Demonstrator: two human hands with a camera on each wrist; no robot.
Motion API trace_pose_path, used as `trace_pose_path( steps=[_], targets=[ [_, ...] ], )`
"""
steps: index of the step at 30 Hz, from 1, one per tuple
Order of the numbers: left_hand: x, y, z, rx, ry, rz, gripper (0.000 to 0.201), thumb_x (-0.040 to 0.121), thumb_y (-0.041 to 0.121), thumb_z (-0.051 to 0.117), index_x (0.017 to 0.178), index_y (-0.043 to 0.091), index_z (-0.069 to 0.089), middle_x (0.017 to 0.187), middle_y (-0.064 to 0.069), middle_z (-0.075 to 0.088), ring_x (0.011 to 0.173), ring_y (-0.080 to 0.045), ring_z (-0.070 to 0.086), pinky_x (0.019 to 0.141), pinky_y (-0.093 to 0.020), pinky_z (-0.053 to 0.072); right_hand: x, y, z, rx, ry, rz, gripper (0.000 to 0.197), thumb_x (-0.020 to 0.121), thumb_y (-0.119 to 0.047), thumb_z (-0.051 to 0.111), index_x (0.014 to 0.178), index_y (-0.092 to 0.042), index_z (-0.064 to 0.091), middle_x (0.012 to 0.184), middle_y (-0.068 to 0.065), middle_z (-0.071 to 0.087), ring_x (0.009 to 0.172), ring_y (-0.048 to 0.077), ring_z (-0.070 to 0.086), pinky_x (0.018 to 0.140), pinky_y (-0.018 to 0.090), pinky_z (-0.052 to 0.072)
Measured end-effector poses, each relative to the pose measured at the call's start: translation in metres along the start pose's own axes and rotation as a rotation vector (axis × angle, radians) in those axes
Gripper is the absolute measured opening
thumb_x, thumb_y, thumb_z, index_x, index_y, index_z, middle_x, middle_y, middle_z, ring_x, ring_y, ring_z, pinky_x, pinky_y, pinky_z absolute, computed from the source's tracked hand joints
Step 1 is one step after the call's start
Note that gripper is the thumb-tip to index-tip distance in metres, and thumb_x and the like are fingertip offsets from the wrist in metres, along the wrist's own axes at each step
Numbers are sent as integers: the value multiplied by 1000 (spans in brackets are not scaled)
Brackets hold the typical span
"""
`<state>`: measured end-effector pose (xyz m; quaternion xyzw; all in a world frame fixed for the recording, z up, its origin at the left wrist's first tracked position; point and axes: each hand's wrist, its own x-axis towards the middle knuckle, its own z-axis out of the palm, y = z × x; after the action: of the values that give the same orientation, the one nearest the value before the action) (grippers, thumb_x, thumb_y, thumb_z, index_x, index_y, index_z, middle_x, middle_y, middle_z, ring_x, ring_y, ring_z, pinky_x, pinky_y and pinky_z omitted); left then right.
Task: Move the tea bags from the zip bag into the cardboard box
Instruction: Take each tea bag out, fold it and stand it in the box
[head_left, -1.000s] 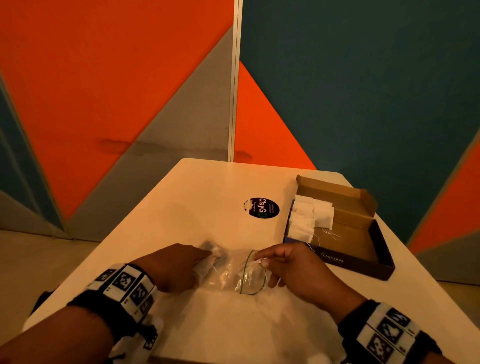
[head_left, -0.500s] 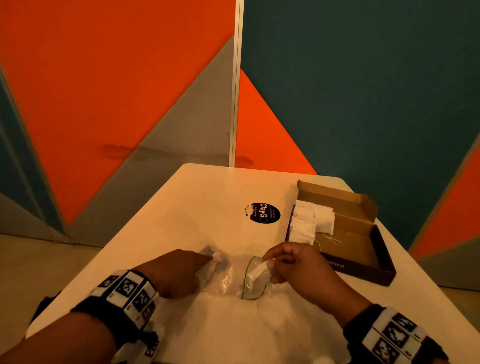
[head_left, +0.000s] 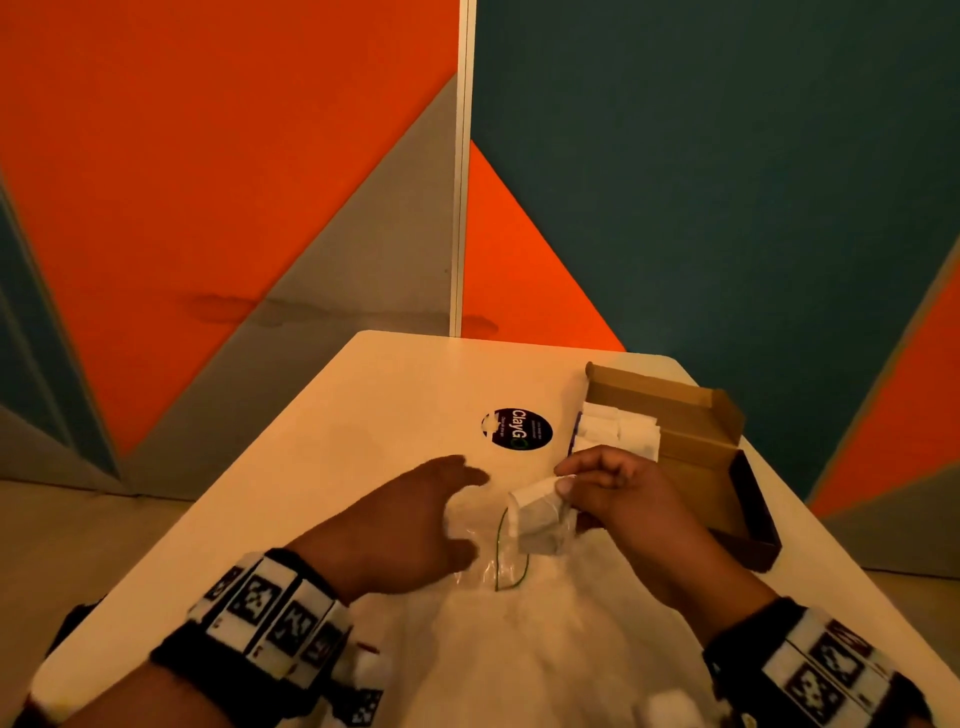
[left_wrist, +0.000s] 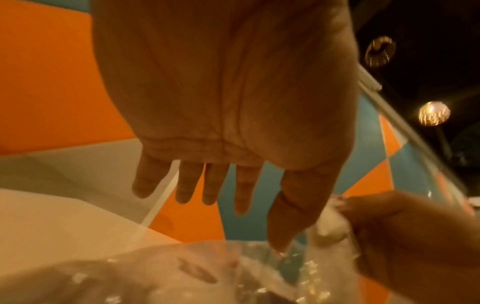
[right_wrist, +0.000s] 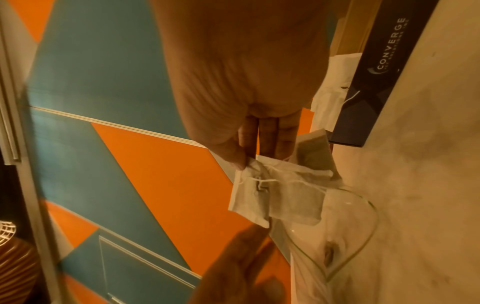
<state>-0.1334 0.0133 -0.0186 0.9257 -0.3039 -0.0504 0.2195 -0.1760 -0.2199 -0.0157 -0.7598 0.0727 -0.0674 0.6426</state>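
while pinched in the right hand (head_left: 631, 499), tea bags (head_left: 537, 512) (zip bag (head_left: 488, 558) below)

Warm, dim amber light tints all three views. In the left wrist view two round ceiling lamps (left_wrist: 434, 113) glow above and right of the fingers, streaked by motion smear. Small glints speckle the crinkled clear plastic zip bag (left_wrist: 259, 273) just below the left hand (left_wrist: 223, 92), whose palm fills the frame, soft and out of focus. In the right wrist view the white paper tea bags (right_wrist: 280, 197) at the fingertips are fairly sharp, while the left hand's fingers (right_wrist: 241, 263) below them are blurred. Straight wall lines bow toward the edges. The head view is soft, with faint shadows under both hands.
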Motion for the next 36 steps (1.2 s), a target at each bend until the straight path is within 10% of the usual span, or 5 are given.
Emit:
trace_pose_path(
  steps=[9, 13, 19, 26, 36],
  targets=[
    [12, 30, 20, -647, 80, 22, 40, 78, 24, 82, 113, 31, 65, 109, 13, 73, 104, -4, 67, 95, -36, 54, -3, -22, 10, 130, -47, -58, 12, 89, -3, 67, 97, -9, 72, 89, 12, 76, 79, 24, 72, 74, 40, 59],
    [10, 29, 25, -766, 101, 15, 32, 87, 7, 73, 116, 19, 71, 108, 9, 76, 101, -4, 70, 85, -16, 52, -5, -31, 10, 149, -55, -71, 11, 91, -4, 66, 99, -10, 71, 89, 13, 76, 71, 22, 69, 60, 31, 56],
    [9, 22, 26, -882, 177, -31, 33, 84, 20, 76, 114, 9, 68, 111, -9, 74, 109, -29, 68, 99, -48, 52, -4, -28, 18, 204, -40, -44, 12, 91, -3, 65, 99, -10, 71, 90, 12, 77, 83, 26, 72, 76, 43, 60],
    [0, 23, 9, -745, 351, -41, 6, 88, 11, 72, 85, 13, 67, 75, -2, 74, 67, -11, 69, 59, -22, 54, -7, -24, 15, 231, -3, -48, 17, 92, 0, 63, 102, -12, 69, 82, 15, 74, 69, 20, 71, 61, 31, 58],
    [-1, -2, -29, -726, 534, -115, 12, 92, 11, 67, 87, 19, 74, 85, -6, 77, 77, -24, 74, 74, -42, 63, -6, -17, 7, 180, -48, 12, 23, 88, -3, 70, 107, -15, 66, 81, 7, 76, 69, 21, 71, 65, 41, 63]
  ],
)
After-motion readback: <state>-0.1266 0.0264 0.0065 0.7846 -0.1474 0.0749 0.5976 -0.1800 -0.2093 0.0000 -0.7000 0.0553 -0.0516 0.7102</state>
